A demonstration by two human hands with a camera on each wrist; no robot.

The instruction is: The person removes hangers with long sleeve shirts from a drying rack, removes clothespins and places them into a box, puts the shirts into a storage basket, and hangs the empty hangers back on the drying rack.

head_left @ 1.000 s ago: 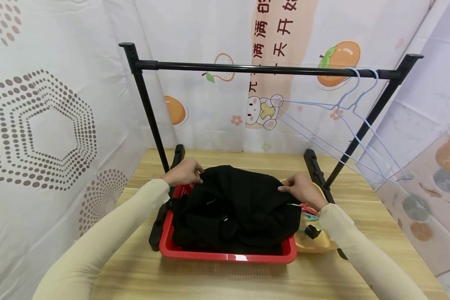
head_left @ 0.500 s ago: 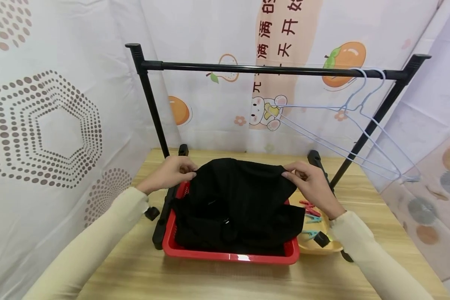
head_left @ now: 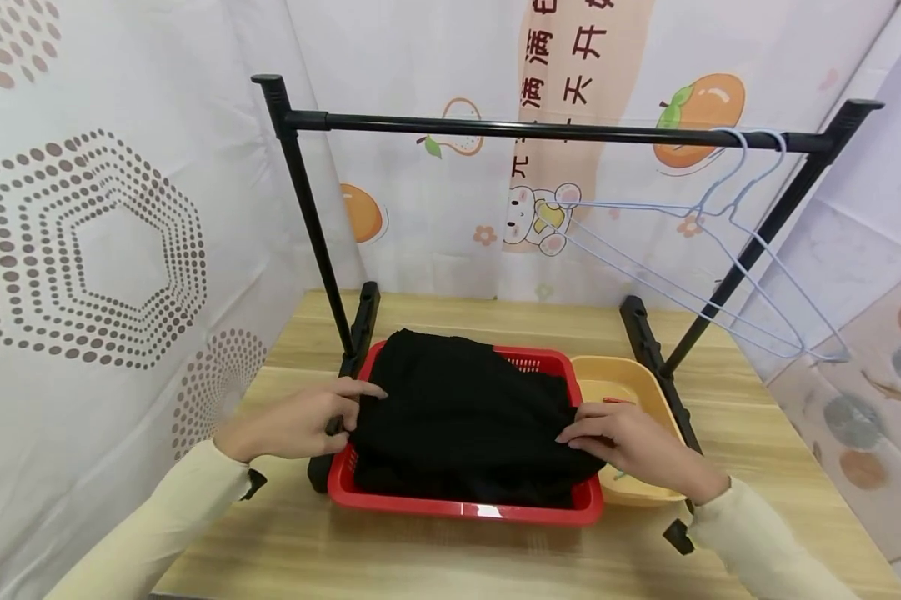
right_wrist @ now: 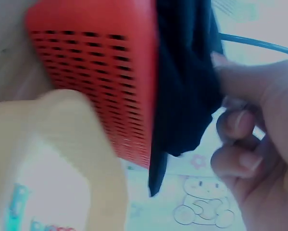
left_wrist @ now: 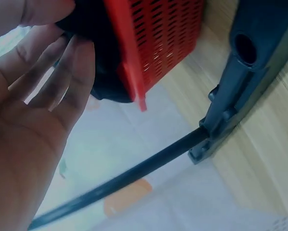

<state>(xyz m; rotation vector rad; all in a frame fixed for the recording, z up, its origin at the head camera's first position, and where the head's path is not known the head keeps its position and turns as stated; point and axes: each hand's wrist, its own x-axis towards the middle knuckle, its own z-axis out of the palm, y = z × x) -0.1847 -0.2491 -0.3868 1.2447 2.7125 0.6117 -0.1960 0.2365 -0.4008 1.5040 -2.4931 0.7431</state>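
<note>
A black garment (head_left: 458, 408) lies spread over the red basket (head_left: 465, 510), covering most of its inside. At its left edge my left hand (head_left: 300, 421) pinches the cloth, its index finger stretched out over the fabric. The left wrist view shows black cloth (left_wrist: 98, 43) between thumb and fingers, beside the basket's slotted wall (left_wrist: 165, 38). My right hand (head_left: 638, 442) pinches the garment's right edge at the basket's rim. In the right wrist view, a fold of cloth (right_wrist: 187, 106) hangs outside the basket by the thumb and curled fingers.
A yellow tray (head_left: 608, 371) with clothespins stands against the basket's right side, partly behind my right hand. Over the table (head_left: 420, 558) rises a black clothes rack (head_left: 495, 127). Blue wire hangers (head_left: 753, 287) hang at its right end. Printed curtains (head_left: 435, 242) enclose the back and sides.
Both hands, which held the garment's upper edge raised, have come down and nearer with it. The cloth now lies flatter across the basket, and the basket's back rim shows at the right.
</note>
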